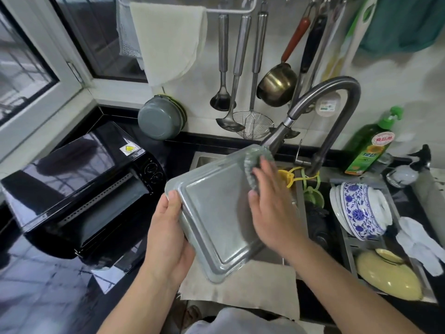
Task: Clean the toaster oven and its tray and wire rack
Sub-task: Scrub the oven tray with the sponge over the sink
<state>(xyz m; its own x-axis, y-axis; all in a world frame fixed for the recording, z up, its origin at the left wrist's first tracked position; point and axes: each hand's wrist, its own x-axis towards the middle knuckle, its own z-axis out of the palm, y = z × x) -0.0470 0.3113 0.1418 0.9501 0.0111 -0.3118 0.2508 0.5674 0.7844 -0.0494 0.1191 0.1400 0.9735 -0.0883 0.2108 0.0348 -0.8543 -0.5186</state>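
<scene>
The left hand (168, 227) grips the tray (216, 213) by one edge, tilted over the sink (204, 160). The right hand (269, 208) presses a scrubber (252, 162) on it. Push hard and the tray could slip into the sink.

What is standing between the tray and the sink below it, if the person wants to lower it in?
Nothing visible blocks it. The left hand holds the tray tilted over the sink, while the right hand presses a scrubber on its upper corner. The faucet arches behind it.
</scene>
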